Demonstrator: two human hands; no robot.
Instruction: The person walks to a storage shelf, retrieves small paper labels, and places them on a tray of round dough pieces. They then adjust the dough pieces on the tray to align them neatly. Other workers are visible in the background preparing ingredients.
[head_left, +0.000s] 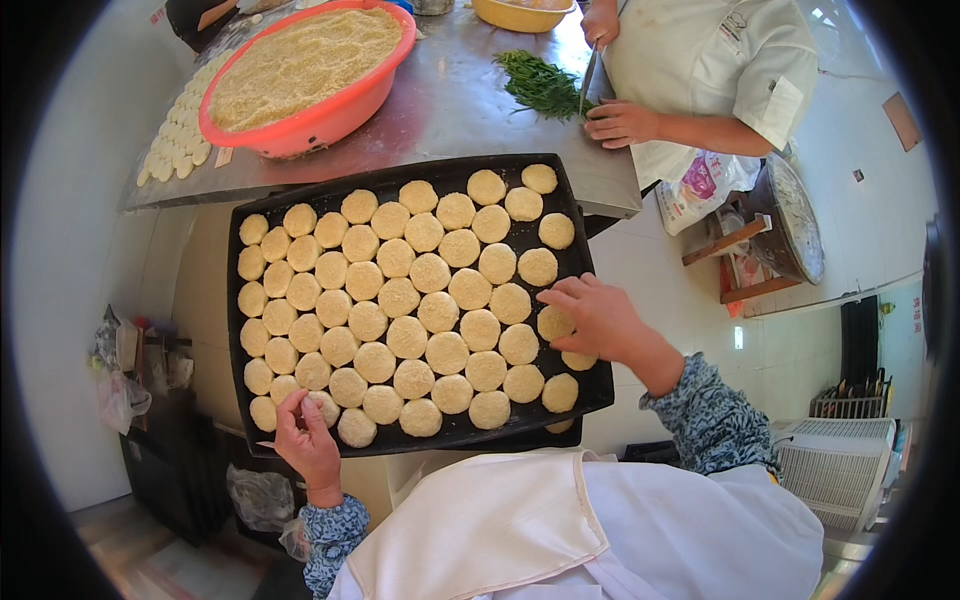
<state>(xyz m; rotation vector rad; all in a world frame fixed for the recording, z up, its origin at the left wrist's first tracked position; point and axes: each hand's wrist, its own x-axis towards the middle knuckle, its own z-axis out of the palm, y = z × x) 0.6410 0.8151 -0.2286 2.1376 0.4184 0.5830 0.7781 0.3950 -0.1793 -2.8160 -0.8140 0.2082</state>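
A black baking tray (592, 390) lies in front of me, covered with rows of round, flat dough pieces (407, 337) coated in pale crumbs or seeds. My right hand (604, 319) is at the tray's right side, its fingers and thumb spread around a dough round (555, 323). Whether it grips or only touches that round, I cannot tell. At the near left corner is my left hand (307, 442), thumb and fingertips drawn together beside a dough round (325, 409). What lies between those fingertips is unclear.
Beyond the tray stands a steel table (450, 97) with a red plastic basin (375, 101) of crumbs, plain dough pieces (176, 135), a yellow basin (525, 16) and chopped greens (538, 84). A co-worker (705, 67) holds a knife (589, 79) there. A large round tub (795, 217) stands at right.
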